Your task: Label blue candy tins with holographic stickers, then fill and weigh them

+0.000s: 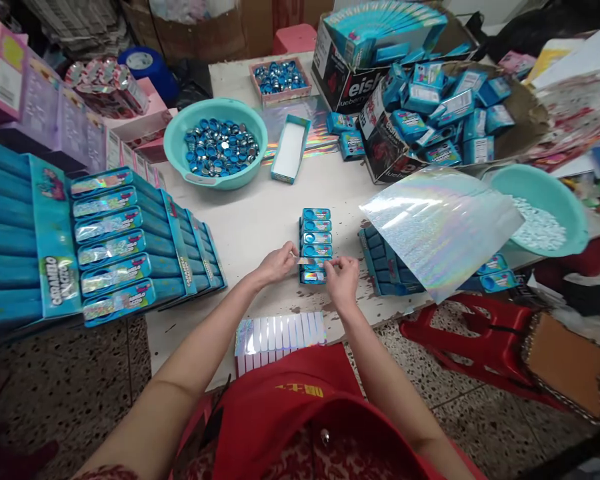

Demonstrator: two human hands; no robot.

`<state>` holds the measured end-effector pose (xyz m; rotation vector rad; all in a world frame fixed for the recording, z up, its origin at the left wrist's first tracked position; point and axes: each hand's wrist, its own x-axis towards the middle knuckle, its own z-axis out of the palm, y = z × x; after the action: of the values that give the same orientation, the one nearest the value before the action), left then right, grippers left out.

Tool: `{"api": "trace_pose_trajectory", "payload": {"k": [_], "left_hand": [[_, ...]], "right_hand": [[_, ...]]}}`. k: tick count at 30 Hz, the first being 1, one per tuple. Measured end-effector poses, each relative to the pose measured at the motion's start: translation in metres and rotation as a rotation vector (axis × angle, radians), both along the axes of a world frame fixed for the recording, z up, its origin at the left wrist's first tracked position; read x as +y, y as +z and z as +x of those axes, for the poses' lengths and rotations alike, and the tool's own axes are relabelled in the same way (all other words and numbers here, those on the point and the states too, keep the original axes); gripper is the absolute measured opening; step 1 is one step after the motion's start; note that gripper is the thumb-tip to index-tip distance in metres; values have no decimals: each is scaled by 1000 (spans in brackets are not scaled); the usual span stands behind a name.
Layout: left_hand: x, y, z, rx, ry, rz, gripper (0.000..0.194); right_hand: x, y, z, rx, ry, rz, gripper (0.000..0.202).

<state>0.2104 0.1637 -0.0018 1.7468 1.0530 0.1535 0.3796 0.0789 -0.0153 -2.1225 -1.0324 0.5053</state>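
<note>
A column of several small blue packs (317, 227) lies on the white table (250, 220) in front of me. My left hand (280, 262) pinches the left end of a thin, pale strip (307, 261) that spans one of the lower packs. At its right end, my right hand (342, 275) has thumb and finger pressed together on the strip. The lowest pack carries a shiny holographic patch. Nearer to me, a holographic sheet (280, 333) divided into strips lies by the table's front edge.
Stacked blue cartons (55, 240) stand at the left. A teal basin (215, 183) holds blue-and-silver caps; another (570, 227) holds white pieces. Boxes of blue packs (390, 150) stand at the back right. A holographic sheet (440, 227) covers packs at the right, above a red stool (480, 340).
</note>
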Motion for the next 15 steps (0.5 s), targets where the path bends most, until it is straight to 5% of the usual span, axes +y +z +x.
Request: {"api": "trace_pose_trajectory", "payload": {"k": [4,8,12,15], "left_hand": [[8,-1,-3,17,7,-22,16],[3,30,-26,-71,25,-33,16],[-4,66,-42,-172,-1,-186,20],[-10,79,-48,-205,26,-241,21]], "right_hand": [[9,2,22,93,-55,-27,12],[-6,22,11,203,-22,122,22],[-25,44,-28,721,17,51,43],[-30,50,-50,1137,-13,-100,60]]}}
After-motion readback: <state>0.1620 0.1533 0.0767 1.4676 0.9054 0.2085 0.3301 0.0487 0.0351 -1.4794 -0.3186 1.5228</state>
